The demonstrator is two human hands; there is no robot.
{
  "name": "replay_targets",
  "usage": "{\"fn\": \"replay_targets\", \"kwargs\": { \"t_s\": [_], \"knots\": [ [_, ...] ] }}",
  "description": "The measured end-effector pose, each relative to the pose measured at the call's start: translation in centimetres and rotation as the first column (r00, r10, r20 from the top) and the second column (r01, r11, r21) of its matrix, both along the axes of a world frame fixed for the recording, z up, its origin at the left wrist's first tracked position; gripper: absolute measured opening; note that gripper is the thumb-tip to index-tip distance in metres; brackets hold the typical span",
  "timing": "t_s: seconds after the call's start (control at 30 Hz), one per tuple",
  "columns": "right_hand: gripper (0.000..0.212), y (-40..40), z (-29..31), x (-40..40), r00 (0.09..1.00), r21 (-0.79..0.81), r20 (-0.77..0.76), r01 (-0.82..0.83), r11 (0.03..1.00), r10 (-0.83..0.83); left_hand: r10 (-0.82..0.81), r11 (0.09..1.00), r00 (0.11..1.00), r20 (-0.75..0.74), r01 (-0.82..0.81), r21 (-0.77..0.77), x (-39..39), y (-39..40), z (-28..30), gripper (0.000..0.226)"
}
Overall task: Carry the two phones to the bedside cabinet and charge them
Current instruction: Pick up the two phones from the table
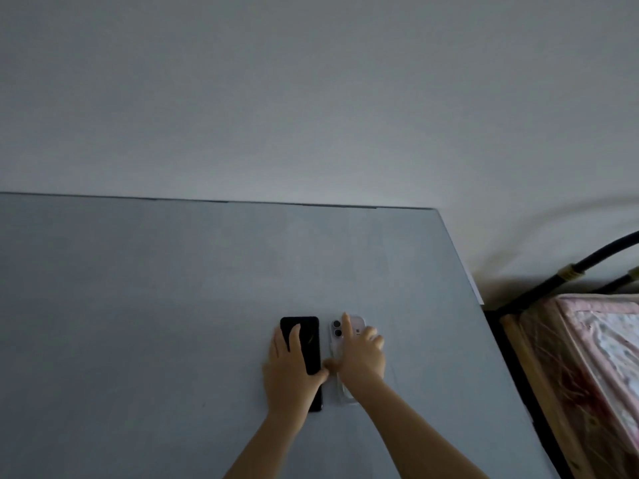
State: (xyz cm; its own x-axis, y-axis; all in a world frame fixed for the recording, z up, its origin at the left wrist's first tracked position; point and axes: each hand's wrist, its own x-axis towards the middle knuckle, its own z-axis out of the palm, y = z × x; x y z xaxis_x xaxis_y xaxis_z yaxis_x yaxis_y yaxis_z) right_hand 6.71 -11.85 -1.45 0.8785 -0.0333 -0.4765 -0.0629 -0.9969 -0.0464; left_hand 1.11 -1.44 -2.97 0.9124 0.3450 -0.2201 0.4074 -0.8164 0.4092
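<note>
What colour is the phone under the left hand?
Black; the phone under the left hand shows plainly in the head view.

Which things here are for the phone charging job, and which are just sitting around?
For the job:
black phone, under the left hand
white phone in a clear case, under the right hand

Just around:
grey table they lie on
bed frame
mattress

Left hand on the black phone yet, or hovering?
Touching. The head view shows the left hand lying flat over the black rectangular phone, fingers draped on its face, no gap visible, on the grey table.
</note>
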Motion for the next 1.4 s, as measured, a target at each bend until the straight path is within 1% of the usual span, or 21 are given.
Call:
{"fn": "replay_targets", "kwargs": {
  "t_s": [0.17,0.27,0.33,0.47,0.5,0.63,0.73,0.83,0.9,1.13,1.2,1.3,1.4],
  "knots": [
    [0.095,-0.6,0.0,-0.2,0.999,0.013,0.027,-0.023,1.0,0.023,0.047,0.995,0.998,0.029,-0.045,-0.088,0.0,0.7,0.5,0.088],
    [0.092,-0.8,0.2,-0.4,0.998,0.039,0.056,-0.03,0.999,0.027,0.088,0.989,0.996,0.02,-0.085,-0.12,0.5,1.0,1.3,0.088],
    [0.094,-0.9,0.5,-0.5,0.998,0.063,0.069,-0.017,0.998,0.013,0.088,0.99,0.996,-0.005,-0.088,-0.109,0.8,0.9,1.8,0.088],
    [0.115,-1.4,1.2,-0.3,0.997,0.087,0.043,0.053,0.995,-0.057,0.091,0.995,0.994,-0.062,-0.092,-0.022,0.9,1.3,2.5,0.091],
    [0.117,-1.5,1.3,-0.2,0.997,0.078,0.033,0.062,0.995,-0.064,0.088,0.996,0.994,-0.061,-0.088,-0.007,0.9,1.4,2.5,0.092],
    [0.106,-2.4,1.7,-0.3,0.995,0.076,0.023,0.093,0.993,-0.095,0.043,0.999,0.997,-0.059,-0.042,0.021,0.6,1.8,2.6,0.098],
    [0.104,-3.2,2.0,-0.3,0.993,0.133,0.043,0.104,0.986,-0.111,0.088,0.996,0.995,-0.044,-0.089,-0.01,0.7,1.7,3.4,0.1],
    [0.105,-4.1,3.2,0.0,0.99,0.177,0.093,0.086,0.98,-0.104,0.118,0.992,0.993,-0.012,-0.118,-0.048,1.4,1.3,5.2,0.103],
    [0.104,-4.7,4.6,0.2,0.985,0.189,0.135,0.08,0.979,-0.107,0.11,0.993,0.994,0.022,-0.109,-0.052,1.8,0.9,6.8,0.1],
    [0.1,-7.4,11.3,0.6,0.947,0.278,0.253,0.125,0.953,-0.198,0.048,0.999,0.984,0.171,-0.043,-0.032,2.7,-0.8,13.4,0.096],
    [0.098,-8.1,13.4,0.3,0.931,0.285,0.295,0.129,0.95,-0.215,0.021,1.0,0.978,0.209,-0.016,-0.026,2.7,-1.2,15.1,0.093],
    [0.097,-9.1,16.3,-0.4,0.905,0.283,0.351,0.143,0.948,-0.241,-0.051,0.998,0.967,0.25,0.044,0.033,2.6,-1.9,17.4,0.084],
    [0.096,-9.9,18.8,-1.4,0.88,0.298,0.378,0.179,0.938,-0.288,-0.085,0.996,0.949,0.305,0.079,0.033,2.3,-2.5,19.5,0.081]
  ]
}}
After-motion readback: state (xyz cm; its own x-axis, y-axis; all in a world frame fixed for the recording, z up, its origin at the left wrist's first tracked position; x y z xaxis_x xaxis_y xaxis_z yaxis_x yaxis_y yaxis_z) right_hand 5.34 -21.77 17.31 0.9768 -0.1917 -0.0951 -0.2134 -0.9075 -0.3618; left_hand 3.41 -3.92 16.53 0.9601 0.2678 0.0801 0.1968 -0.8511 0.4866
